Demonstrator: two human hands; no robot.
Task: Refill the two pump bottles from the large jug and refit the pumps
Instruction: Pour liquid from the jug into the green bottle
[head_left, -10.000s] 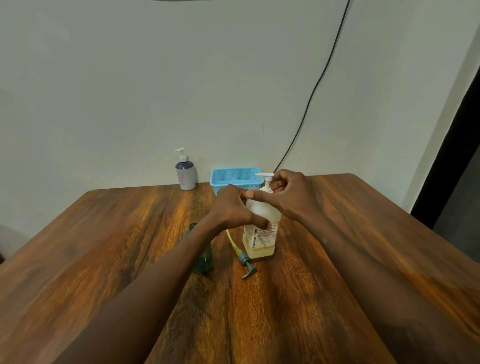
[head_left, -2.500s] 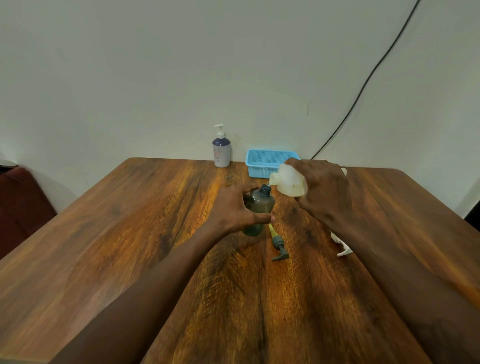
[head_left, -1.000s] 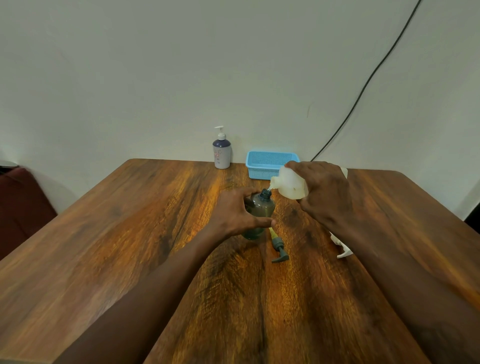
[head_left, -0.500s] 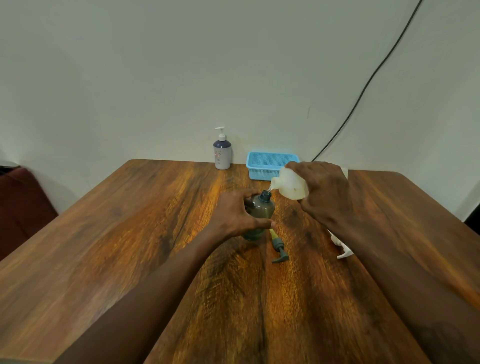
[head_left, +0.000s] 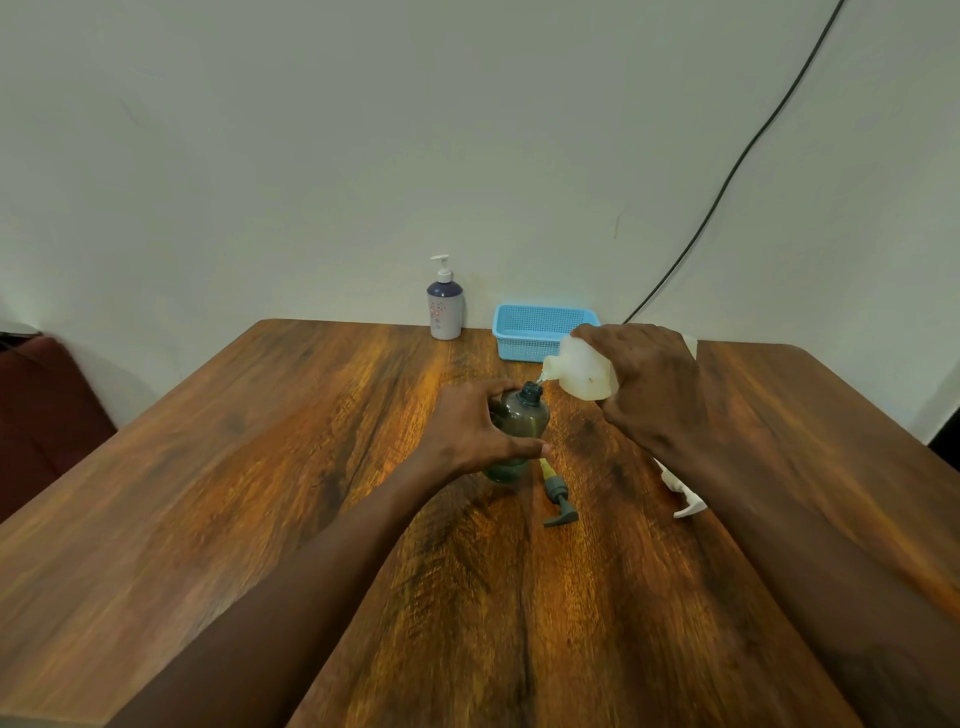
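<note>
My left hand (head_left: 475, 431) grips a dark green bottle (head_left: 519, 423) that stands upright on the wooden table (head_left: 260, 493) with its neck uncapped. My right hand (head_left: 644, 389) holds a translucent white jug (head_left: 582, 371) tipped on its side, its spout just above and right of the green bottle's neck. The green bottle's grey-green pump (head_left: 558, 501) lies flat on the table in front of it. A white pump (head_left: 685, 501) lies to the right, partly hidden by my right forearm. A second pump bottle (head_left: 445, 306), dark blue and white with its pump fitted, stands at the table's far edge.
A light blue plastic basket (head_left: 540, 332) sits at the back of the table against the wall. A black cable (head_left: 727, 176) runs diagonally down the wall to behind the basket. A dark red seat (head_left: 41, 410) is at the far left beyond the table edge.
Ten seconds ago both hands were on the upright white jug with its pump on. Now that pump lies on the table and the jug is tipped over the green bottle; little moved in the last second.
</note>
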